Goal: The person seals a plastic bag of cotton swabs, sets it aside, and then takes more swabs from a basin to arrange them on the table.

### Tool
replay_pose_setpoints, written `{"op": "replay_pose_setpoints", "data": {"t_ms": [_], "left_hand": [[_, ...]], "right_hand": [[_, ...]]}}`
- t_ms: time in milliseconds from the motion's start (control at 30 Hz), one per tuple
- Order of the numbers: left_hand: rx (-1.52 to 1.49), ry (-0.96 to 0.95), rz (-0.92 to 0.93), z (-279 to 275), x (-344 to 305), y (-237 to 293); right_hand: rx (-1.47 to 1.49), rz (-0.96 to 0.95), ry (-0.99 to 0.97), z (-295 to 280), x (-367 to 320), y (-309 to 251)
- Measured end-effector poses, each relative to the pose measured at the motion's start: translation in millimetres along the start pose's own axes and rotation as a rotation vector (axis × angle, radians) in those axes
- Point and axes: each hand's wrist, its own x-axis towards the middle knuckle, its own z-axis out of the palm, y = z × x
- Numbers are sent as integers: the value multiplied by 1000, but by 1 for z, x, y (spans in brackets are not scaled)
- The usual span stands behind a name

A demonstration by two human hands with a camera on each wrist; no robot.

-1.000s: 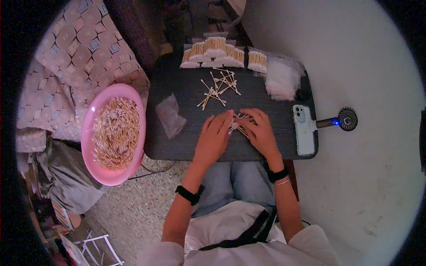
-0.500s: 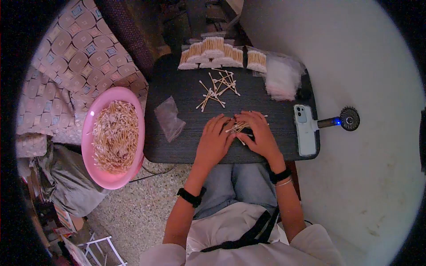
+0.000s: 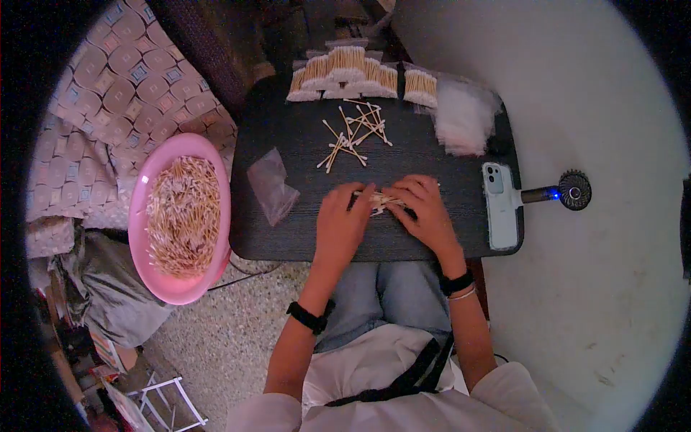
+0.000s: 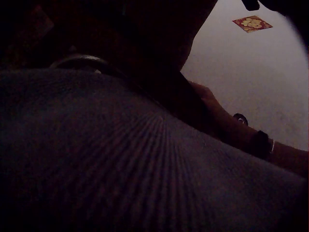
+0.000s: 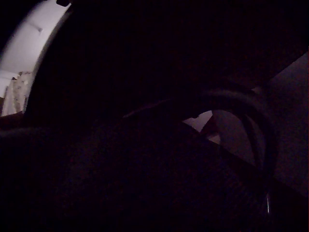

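In the head view, a small bundle of cotton swabs lies between both hands near the front of the black table. The left hand holds the bundle's left end, thumb and fingers bent about it. From the other side the right hand grips it with curled fingers. Part of the bundle is hidden under the fingers. Beyond the hands, several loose cotton swabs lie crisscrossed. An empty clear plastic bag lies left of the left hand. Both wrist views are very dark and do not show the swabs.
Filled swab packets are stacked at the back edge, another packet beside them. Clear bags lie back right. A phone and small fan are at the right edge. A pink tub full of swabs stands left.
The swabs between the hands, spread with ends sticking out before, now lie more level and closer together. The fingers have shifted round them. The loose pile and bags stay put.
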Motion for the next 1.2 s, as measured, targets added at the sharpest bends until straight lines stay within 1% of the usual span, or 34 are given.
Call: {"op": "replay_pose_setpoints", "data": {"t_ms": [67, 167, 200, 267, 300, 367, 400, 467, 500, 567, 667, 800, 900, 1000, 1100, 1200], "left_hand": [[52, 88, -37, -4, 0, 4], [86, 121, -93, -1, -2, 0], [75, 106, -116, 0, -3, -2], [51, 74, -162, 3, -4, -4], [108, 89, -138, 3, -4, -4], [222, 119, -91, 2, -1, -4], [255, 75, -76, 3, 0, -4], [322, -12, -45, 5, 0, -5], [229, -37, -24, 4, 1, -2], [43, -85, 19, 0, 2, 4], [-5, -90, 20, 2, 0, 4], [33, -134, 53, 2, 1, 1], [29, -136, 68, 1, -1, -1], [-2, -114, 51, 2, -1, 0], [-4, -92, 53, 1, -2, -1], [11, -63, 56, 3, -1, 0]], "right_hand": [[-24, 2, 25, 1, 0, 1], [-45, 26, 49, 4, -1, 6], [-48, 39, 55, 5, -1, 6], [-18, 120, 77, 5, -3, 6], [-3, 161, 87, 4, -3, 4], [-121, 159, 116, 1, -1, 0], [-180, 158, 130, 1, 0, -2], [-206, 136, 170, 2, 1, -2], [-219, 124, 190, 3, 1, -1], [-152, 138, 178, 3, 0, 0], [-32, 124, 135, 6, 0, 4], [53, 95, 70, 9, 1, 5], [201, 92, 37, 13, 5, -3], [461, 222, 33, 11, 10, -7], [145, 103, 62, -6, 7, 1], [58, 144, -31, -20, -3, -12]]}}
